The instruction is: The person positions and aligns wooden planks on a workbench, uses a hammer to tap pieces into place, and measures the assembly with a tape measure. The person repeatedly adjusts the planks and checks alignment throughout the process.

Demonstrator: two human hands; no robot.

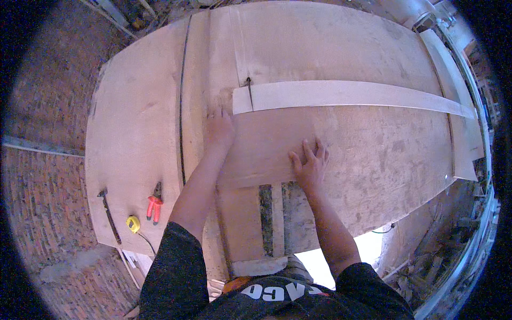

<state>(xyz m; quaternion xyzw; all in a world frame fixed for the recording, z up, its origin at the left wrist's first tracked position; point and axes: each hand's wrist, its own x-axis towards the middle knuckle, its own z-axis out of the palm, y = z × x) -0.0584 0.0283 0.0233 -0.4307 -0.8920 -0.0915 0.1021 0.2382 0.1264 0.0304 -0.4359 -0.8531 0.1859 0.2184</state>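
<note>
A flat rectangular wooden board (pixel 264 146) lies on the broad plywood worktop (pixel 373 154) in front of me. My left hand (pixel 220 128) rests along the board's left edge, next to a long wooden rail, with its fingers pointing forward. On the board's right side lies my right hand (pixel 311 161), fingers spread and flat. Just beyond the board a long pale wooden strip (pixel 341 93) runs to the right. Near the strip's left end stands a thin dark saw blade (pixel 249 93), a short way ahead of my left hand.
The long rail (pixel 197 96) runs front to back, with a dark gap along its left side. Left of it lie red-handled pliers (pixel 154 205), a yellow tape measure (pixel 133 224) and a hammer (pixel 110 216). Pale boards (pixel 445 80) lie at the right edge. A brick wall (pixel 42 197) stands left.
</note>
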